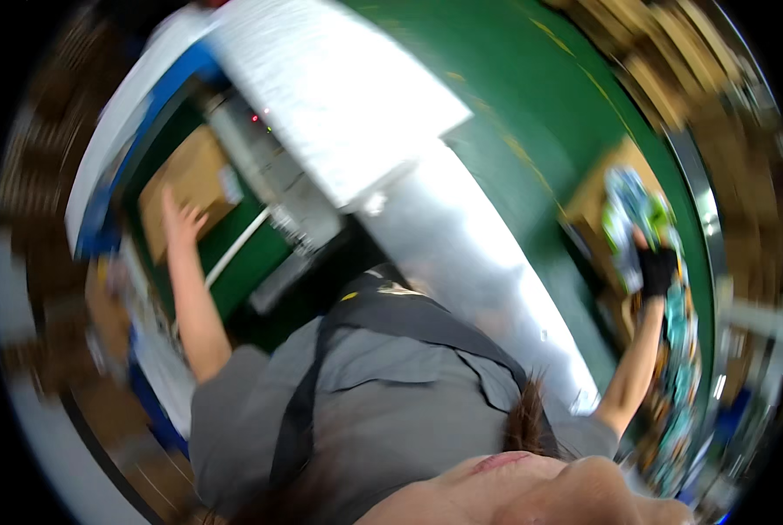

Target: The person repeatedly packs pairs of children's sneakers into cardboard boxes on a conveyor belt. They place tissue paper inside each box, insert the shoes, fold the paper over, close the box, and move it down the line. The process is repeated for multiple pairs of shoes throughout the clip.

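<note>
My bare left hand reaches out to the left with its fingers apart. It lies over the near side of a brown cardboard box, which rests on a green surface; whether it touches the box I cannot tell. On the right, my right hand wears a black fingerless glove. Its fingers are at a clear and bright green plastic package, gripping its near end. That package sits over an open cardboard carton. Blur hides its contents.
A white sheet-covered table and a shiny metal worktop stand in front of me. Grey equipment with small red lights borders the green surface. More packages lie along the right; cartons are stacked at far right.
</note>
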`<action>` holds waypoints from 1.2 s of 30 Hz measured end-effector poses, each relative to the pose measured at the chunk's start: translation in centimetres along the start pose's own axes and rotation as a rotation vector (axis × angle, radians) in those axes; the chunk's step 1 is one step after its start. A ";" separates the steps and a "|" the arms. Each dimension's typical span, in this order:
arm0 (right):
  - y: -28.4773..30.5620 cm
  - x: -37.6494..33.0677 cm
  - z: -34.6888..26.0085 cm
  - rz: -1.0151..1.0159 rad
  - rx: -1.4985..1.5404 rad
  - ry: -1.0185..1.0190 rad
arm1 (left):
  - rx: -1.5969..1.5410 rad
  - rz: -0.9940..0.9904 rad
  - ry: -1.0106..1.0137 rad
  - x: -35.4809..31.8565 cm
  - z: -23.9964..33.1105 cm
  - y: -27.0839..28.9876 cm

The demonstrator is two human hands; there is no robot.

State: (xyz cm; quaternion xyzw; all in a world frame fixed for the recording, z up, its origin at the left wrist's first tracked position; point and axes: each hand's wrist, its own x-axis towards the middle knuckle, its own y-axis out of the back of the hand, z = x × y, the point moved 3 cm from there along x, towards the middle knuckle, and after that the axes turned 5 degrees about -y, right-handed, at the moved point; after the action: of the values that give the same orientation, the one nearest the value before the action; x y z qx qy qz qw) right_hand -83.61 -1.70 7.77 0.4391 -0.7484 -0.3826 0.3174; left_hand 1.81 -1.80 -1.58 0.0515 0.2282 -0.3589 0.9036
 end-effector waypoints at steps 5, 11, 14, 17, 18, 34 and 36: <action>1.4 -3.3 -11.4 -0.280 0.080 0.060 | 0.199 -0.246 -0.229 -2.9 3.5 -13.8; 1.9 -7.8 -15.3 -0.463 0.169 -0.026 | 0.456 -0.888 -0.329 -13.3 -3.0 -31.4; -1.3 -9.8 -14.0 -0.438 0.134 0.216 | 0.498 -1.127 -0.475 -20.5 -6.9 -37.5; -6.1 -12.8 -13.8 -0.252 -0.108 0.657 | 0.582 -1.341 -0.953 -26.1 -11.5 -41.1; -7.4 -13.8 -13.5 -0.225 -0.061 0.752 | 0.596 -1.430 -1.006 -27.9 -13.0 -41.5; -16.5 -1.7 3.8 0.398 -0.690 -0.073 | 1.020 -1.757 -1.049 -33.5 -20.9 -44.6; -15.9 -2.5 1.5 0.340 -0.378 -0.073 | 0.912 -1.592 -1.284 -33.8 -20.8 -46.0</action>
State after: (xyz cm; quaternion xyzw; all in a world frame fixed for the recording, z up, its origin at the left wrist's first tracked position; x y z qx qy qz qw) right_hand -77.15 -4.12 -6.86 0.2258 -0.7375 -0.4725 0.4265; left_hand -58.50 -9.23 -1.66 0.0223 -0.4651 -0.8449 0.2632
